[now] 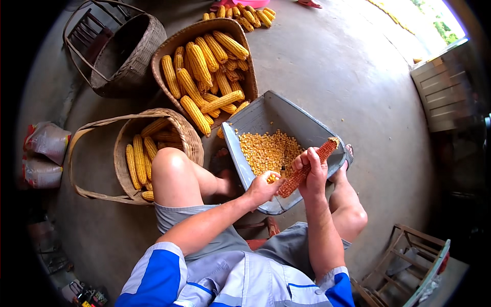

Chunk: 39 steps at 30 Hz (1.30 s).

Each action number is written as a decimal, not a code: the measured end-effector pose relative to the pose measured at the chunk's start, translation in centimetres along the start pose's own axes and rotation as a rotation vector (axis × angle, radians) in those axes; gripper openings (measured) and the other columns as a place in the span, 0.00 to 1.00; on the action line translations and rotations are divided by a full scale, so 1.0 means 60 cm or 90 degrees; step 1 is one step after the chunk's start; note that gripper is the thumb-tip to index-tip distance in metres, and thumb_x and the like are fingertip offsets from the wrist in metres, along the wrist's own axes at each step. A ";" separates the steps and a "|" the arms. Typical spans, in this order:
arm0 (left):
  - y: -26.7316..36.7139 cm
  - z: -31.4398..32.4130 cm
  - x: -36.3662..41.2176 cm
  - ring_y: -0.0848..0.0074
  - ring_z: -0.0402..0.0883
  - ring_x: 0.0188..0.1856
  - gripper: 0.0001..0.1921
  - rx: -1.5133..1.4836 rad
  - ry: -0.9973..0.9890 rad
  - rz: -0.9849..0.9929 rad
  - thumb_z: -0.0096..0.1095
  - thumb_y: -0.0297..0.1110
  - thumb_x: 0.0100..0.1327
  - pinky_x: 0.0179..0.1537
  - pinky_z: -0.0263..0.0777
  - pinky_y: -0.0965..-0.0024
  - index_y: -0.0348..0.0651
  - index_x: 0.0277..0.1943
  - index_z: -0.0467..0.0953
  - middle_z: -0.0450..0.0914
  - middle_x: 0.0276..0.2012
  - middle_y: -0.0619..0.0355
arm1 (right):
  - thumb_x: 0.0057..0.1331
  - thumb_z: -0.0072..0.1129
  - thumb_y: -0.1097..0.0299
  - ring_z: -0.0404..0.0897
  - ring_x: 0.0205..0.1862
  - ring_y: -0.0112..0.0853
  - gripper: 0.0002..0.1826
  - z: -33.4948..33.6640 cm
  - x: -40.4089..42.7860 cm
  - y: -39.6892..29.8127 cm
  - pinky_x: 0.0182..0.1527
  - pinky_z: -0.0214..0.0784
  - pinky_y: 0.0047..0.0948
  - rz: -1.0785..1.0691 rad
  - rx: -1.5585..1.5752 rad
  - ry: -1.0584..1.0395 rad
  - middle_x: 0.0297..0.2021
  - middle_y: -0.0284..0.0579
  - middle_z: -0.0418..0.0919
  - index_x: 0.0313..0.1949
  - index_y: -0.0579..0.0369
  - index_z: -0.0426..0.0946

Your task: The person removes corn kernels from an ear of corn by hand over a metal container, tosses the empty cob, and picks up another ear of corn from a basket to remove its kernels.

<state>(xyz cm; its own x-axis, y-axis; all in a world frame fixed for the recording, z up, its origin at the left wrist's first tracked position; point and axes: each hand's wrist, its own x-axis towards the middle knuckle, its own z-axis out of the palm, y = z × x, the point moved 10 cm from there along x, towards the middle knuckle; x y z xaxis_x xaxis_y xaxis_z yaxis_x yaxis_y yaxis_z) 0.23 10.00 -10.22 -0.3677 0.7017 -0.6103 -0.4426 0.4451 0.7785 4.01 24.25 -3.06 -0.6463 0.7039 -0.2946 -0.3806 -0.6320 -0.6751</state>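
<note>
A reddish, mostly bare corn cob (299, 179) slants over a grey bin (277, 103). My right hand (312, 169) is closed around its upper part. At the cob's lower end is my left hand (264, 188), fingers curled, with some yellow kernels at its fingertips; whether it also grips the cob is hard to tell. Loose corn kernels (264, 151) cover part of the bin's floor. A small dark object with a pale part (283, 171) shows between the hands, partly hidden. Beyond the bin stands a wide woven basket (251, 73) of yellow corn ears (203, 63).
A handled wicker basket (193, 134) with corn ears stands left of my knee. Behind it is a dark woven basket (130, 57). More ears (249, 17) lie on the floor near a pink basin (253, 3). A wooden rack (410, 264) stands at lower right, plastic sacks (46, 153) at left.
</note>
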 end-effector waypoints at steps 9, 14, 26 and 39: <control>0.006 0.070 0.000 0.81 0.79 0.41 0.25 0.023 -0.166 0.084 0.46 0.51 0.77 0.44 0.75 0.74 0.35 0.57 0.75 0.81 0.40 0.58 | 0.71 0.58 0.68 0.72 0.24 0.24 0.07 -0.068 0.002 0.002 0.28 0.67 0.23 0.025 -0.184 0.040 0.26 0.33 0.71 0.42 0.53 0.69; 0.028 0.088 -0.050 0.84 0.76 0.24 0.15 -0.028 -0.230 0.054 0.50 0.45 0.75 0.24 0.71 0.79 0.40 0.43 0.72 0.77 0.32 0.63 | 0.73 0.55 0.58 0.74 0.26 0.25 0.14 -0.048 -0.004 0.044 0.28 0.69 0.25 0.091 -0.208 0.021 0.28 0.35 0.73 0.47 0.55 0.70; 0.275 -0.233 -0.106 0.80 0.75 0.20 0.19 -0.362 0.089 0.221 0.51 0.50 0.74 0.21 0.65 0.77 0.42 0.38 0.78 0.78 0.22 0.61 | 0.74 0.54 0.63 0.72 0.23 0.20 0.13 -0.101 -0.029 0.122 0.25 0.67 0.19 0.133 -0.535 -0.034 0.29 0.36 0.74 0.49 0.60 0.71; 0.124 -0.490 -0.184 0.80 0.79 0.28 0.17 -0.176 0.391 0.311 0.56 0.38 0.73 0.24 0.73 0.78 0.39 0.59 0.70 0.80 0.40 0.57 | 0.67 0.61 0.63 0.83 0.28 0.30 0.14 -0.045 -0.084 0.237 0.34 0.76 0.30 0.048 -0.999 -0.385 0.28 0.49 0.83 0.42 0.64 0.77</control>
<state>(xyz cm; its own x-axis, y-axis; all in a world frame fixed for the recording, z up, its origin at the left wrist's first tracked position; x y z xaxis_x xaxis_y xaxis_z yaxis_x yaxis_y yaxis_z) -23.07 -10.82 -1.99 -0.9158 0.3171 -0.2465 -0.2725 -0.0394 0.9614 3.66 12.62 -13.02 -0.9162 0.2364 -0.3235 0.4005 0.5174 -0.7562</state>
